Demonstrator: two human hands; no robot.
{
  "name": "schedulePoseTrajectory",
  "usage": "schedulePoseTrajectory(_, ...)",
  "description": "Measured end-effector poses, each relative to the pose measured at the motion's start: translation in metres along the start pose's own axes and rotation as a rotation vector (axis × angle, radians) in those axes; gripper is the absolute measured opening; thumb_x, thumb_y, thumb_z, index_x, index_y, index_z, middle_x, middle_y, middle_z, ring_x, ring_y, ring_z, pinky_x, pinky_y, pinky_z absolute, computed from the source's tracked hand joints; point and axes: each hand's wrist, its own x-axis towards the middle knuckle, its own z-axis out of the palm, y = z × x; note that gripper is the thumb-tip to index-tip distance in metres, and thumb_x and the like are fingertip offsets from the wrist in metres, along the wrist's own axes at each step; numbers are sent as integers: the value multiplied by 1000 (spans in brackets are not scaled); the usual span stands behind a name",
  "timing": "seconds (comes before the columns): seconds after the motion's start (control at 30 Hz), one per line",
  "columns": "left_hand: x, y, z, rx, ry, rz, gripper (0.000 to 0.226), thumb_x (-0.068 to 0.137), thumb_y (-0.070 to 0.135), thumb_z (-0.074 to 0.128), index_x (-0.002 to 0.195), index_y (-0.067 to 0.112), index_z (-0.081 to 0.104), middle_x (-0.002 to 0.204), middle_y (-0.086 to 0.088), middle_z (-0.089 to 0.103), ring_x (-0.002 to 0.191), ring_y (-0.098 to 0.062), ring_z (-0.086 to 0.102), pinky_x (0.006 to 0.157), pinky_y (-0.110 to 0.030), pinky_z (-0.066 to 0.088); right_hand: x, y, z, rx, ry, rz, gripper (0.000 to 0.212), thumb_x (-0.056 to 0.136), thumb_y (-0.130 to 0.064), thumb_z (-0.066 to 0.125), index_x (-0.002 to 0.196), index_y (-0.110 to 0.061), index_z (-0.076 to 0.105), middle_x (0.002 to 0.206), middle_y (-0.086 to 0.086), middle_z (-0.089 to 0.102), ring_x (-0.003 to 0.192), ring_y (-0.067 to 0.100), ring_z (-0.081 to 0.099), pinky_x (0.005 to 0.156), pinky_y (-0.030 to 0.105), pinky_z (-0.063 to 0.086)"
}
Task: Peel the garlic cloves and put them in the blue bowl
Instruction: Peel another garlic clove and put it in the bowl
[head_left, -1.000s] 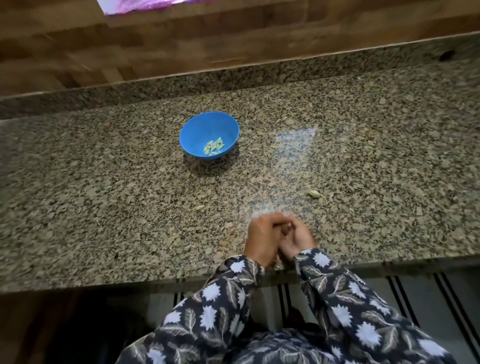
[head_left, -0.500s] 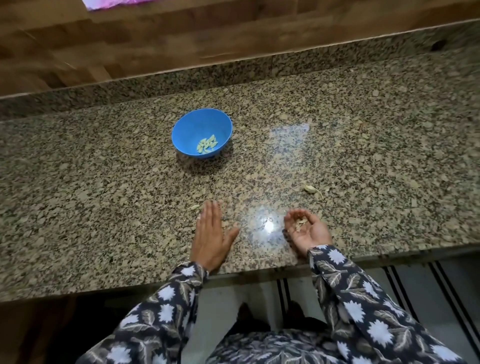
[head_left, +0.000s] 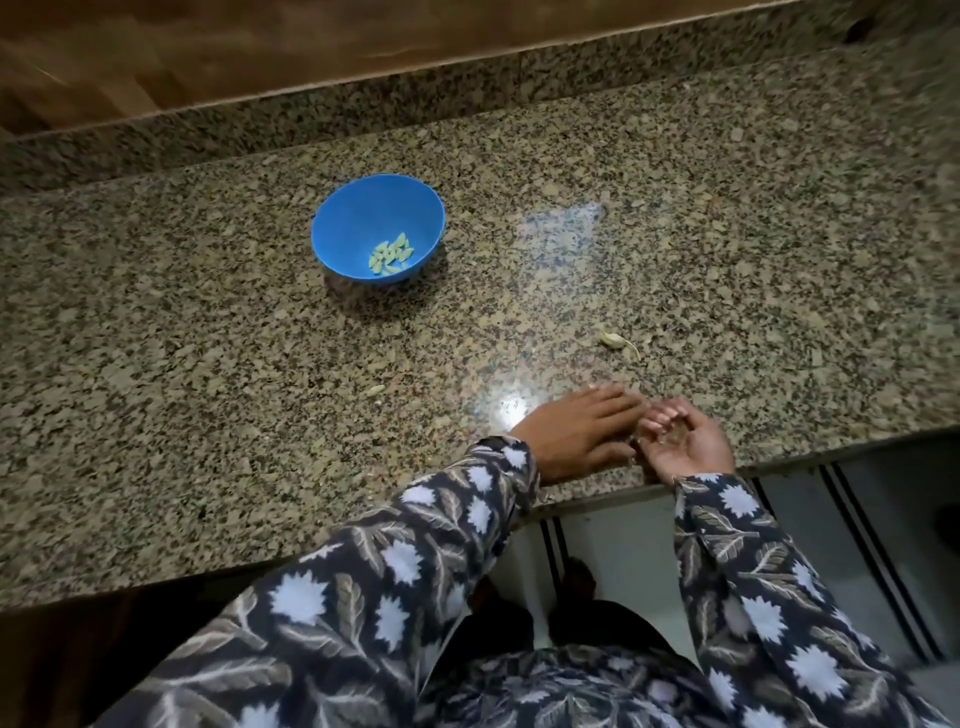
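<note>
The blue bowl (head_left: 332, 234) stands on the granite counter (head_left: 182, 389) with several peeled pale green garlic cloves (head_left: 390, 254) in its bottom. My left hand (head_left: 576, 431) lies flat on the counter near the front edge, fingers straight and pointing right, its fingertips close to my right hand. My right hand (head_left: 680, 441) is cupped palm up at the counter's edge, fingers curled over some blurred bits of garlic skin. One unpeeled garlic piece (head_left: 614, 341) with a thin stem lies on the counter beyond my hands.
A small pale scrap (head_left: 375, 389) lies on the counter left of my hands. A raised granite strip and a wooden wall (head_left: 260, 47) close off the back. The floor with dark stripes (head_left: 857, 545) shows below the counter's front edge.
My left hand has slid to the right across the counter, from well left of my right hand to right beside it. My right hand stayed cupped at the edge.
</note>
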Motion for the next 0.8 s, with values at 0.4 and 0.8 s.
schedulePoseTrajectory(0.4, -140, -55, 8, 183, 143, 253, 39, 87, 9, 43, 121, 2, 60, 122, -18, 61, 109, -30, 61, 93, -37, 49, 3, 59, 27, -135, -105, 177, 66, 99, -23, 27, 35, -15, 43, 39, -5, 37, 32, 8, 36, 38, 9, 33)
schedulePoseTrajectory(0.8, -230, -16, 24, 257, 457, -678, 23, 72, 7, 76, 94, 5, 70, 91, -10, 67, 77, -20, 66, 66, -27, 57, -3, 140, 57, -416, -226, 577, 65, 99, -22, 23, 37, -14, 41, 41, -2, 37, 32, 10, 37, 38, 10, 33)
